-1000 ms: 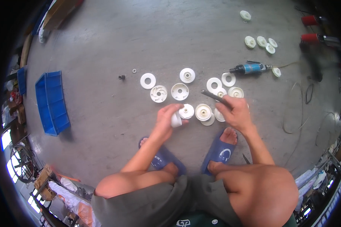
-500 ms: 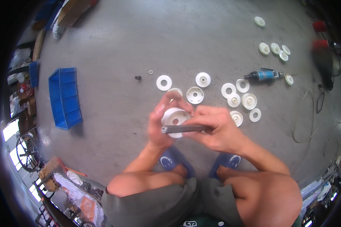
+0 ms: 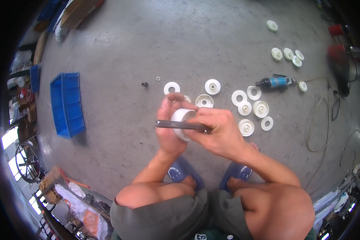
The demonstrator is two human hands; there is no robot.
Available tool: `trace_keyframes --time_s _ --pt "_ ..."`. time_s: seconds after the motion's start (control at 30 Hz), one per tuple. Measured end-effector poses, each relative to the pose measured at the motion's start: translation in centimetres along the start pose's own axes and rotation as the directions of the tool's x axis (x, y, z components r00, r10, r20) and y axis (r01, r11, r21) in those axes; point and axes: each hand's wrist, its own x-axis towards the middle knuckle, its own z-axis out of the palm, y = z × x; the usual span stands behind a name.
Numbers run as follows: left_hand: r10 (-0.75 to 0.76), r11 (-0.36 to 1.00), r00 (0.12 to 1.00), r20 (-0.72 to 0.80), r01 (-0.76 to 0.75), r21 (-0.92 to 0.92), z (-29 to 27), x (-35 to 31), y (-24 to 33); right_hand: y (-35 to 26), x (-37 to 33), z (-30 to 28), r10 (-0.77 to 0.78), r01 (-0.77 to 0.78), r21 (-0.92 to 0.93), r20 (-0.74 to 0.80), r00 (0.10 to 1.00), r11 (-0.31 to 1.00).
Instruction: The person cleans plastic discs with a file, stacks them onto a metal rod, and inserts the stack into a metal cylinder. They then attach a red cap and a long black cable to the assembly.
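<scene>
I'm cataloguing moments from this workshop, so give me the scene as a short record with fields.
Left hand: holds a white round part
Right hand: grips a dark rod, which crosses in front of that part
Floor ahead: white discs and white rings, some overlapping
Floor, right: blue power tool, lying down
Floor, left: blue bin, divided inside
Feet: blue sandals

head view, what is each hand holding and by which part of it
The left hand holds a white round part around its outer side; the right hand grips a dark rod near its right end.
</scene>
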Motion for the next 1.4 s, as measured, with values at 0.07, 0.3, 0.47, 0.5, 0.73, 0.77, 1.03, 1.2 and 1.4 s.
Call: trace_keyframes --time_s 0.07,0.3,0.47,0.5,0.73,0.77,1.03,1.2,1.4 --pt "0.032 0.999 0.999 -0.005 -0.032 0.014 -0.1 0.0 -0.2 0.2 0.0 0.0 0.008 -0.008 0.0 0.009 1.0 1.0" --pt "0.215 0.964 0.976 -0.045 -0.204 0.173 -0.5 -0.1 -0.9 0.4 0.2 0.7 -0.072 0.072 -0.096 -0.002 0.997 0.993" --pt "0.276 0.947 0.957 -0.084 -0.257 0.191 0.0 0.1 -1.3 0.7 -0.4 0.8 -0.169 0.164 -0.207 -0.008 0.986 0.964" --pt "0.283 0.946 0.956 -0.079 -0.265 0.185 0.0 0.1 -1.2 0.6 -0.4 0.8 -0.196 0.189 -0.221 -0.009 0.981 0.957" --pt "0.282 0.92 0.955 -0.089 -0.295 -0.257 -0.6 0.3 1.7 0.2 -1.0 -0.5 -0.232 0.204 -0.232 -0.103 0.967 0.951" --pt "0.352 0.911 0.936 0.005 -0.342 -0.23 -0.9 0.2 1.7 0.2 -0.9 -1.1 -0.214 0.19 -0.176 -0.13 0.968 0.966" --pt "0.451 0.885 0.884 0.122 -0.426 -0.188 -1.0 -0.8 3.6 1.2 -0.8 -2.2 0.215 -0.177 0.148 -0.296 0.931 0.973" --pt "0.396 0.91 0.909 0.126 -0.372 -0.182 -1.1 -0.6 3.0 0.5 -0.9 -2.7 0.296 -0.262 0.164 -0.241 0.924 0.951" --pt "-0.106 0.951 0.984 -0.143 0.058 -0.305 -2.5 -0.6 1.1 0.3 -1.1 -2.7 0.08 -0.091 -0.105 -0.101 0.992 0.99"
